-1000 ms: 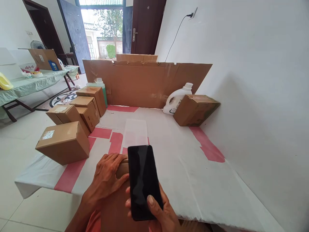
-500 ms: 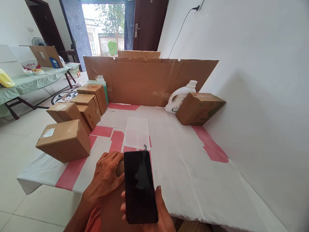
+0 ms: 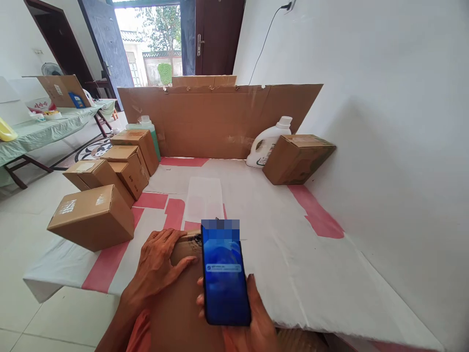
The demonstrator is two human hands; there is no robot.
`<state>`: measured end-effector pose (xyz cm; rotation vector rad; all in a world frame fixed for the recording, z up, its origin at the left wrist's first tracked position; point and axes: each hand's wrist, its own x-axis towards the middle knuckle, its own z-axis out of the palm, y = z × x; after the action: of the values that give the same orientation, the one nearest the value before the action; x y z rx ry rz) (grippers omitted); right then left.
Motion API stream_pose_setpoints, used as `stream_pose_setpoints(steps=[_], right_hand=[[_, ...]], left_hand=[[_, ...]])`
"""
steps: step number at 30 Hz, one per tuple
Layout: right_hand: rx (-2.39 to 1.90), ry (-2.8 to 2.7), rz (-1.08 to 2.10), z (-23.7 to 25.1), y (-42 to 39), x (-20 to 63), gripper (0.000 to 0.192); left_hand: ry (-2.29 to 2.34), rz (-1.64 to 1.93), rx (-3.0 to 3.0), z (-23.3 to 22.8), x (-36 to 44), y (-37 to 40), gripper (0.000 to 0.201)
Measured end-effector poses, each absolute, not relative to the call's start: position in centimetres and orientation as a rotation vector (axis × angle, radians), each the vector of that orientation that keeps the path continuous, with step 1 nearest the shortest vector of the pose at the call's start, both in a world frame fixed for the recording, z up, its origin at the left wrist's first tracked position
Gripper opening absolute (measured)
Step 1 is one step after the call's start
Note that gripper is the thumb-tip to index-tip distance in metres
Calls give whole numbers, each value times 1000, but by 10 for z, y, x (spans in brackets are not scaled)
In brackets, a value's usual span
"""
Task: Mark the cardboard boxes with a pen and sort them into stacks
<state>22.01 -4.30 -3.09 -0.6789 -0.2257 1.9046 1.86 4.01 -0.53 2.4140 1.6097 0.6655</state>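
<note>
Right hand (image 3: pixel 252 325): closed around a smartphone (image 3: pixel 224 276) from beneath, fingers wrapped on its left edge, thumb along its right edge; the screen is lit blue with a notification banner across it, and its top strip is blurred out.
Left hand (image 3: pixel 158 264): laid flat, fingers spread, not gripping, on the top of a brown cardboard box (image 3: pixel 179 303) that sits at the near edge of the tabletop, in front of the person.
Smartphone: held upright just above that box, just beside the left hand's fingertips.
Tabletop (image 3: pixel 293 254): covered in white sheeting with red patches; a pale rectangular sheet (image 3: pixel 204 199) lies flat just beyond the phone.
Left side: a cluster of sealed cartons (image 3: pixel 110 171), the nearest carton (image 3: pixel 91 217) bearing a white label, with a green bottle (image 3: pixel 146 127) behind the farthest one.
Far edge: a long cardboard panel (image 3: pixel 220 120) stands upright as a backdrop.
Right side: a white jug (image 3: pixel 266 144) with a cap stands against the panel, touching a tilted carton (image 3: pixel 297 159) that rests beside the white wall (image 3: pixel 384 122).
Background: an open doorway (image 3: pixel 154 44) shows greenery outside; a second table (image 3: pixel 40 132) with a green cover stands well apart to the left.
</note>
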Motion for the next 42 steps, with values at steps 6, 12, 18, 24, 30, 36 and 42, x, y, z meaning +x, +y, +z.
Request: stream_pose_setpoints(steps=[6, 12, 18, 24, 30, 36, 42], right_hand=[[-1352, -644, 1148, -81, 10, 278, 65], [-1700, -932, 809, -126, 31, 313, 57], [-1930, -1097, 646, -139, 23, 320, 45], [-2076, -1179, 496, -147, 25, 328, 51], [-1966, -1335, 479, -143, 3, 313, 60], [-1372, -1329, 1258, -149, -31, 239, 70], [-1261, -1325, 1312, -82, -29, 229, 78]], left_hand=[[1589, 685, 2459, -11, 19, 48, 32], [1586, 625, 2407, -11, 24, 57, 29], [1611, 544, 2234, -22, 27, 77, 32], [1560, 634, 2168, -40, 18, 100, 40], [1668, 1231, 1690, -73, -19, 76, 61], [1501, 1265, 1154, -124, -12, -10, 75], [1419, 986, 1170, -54, -18, -34, 68]])
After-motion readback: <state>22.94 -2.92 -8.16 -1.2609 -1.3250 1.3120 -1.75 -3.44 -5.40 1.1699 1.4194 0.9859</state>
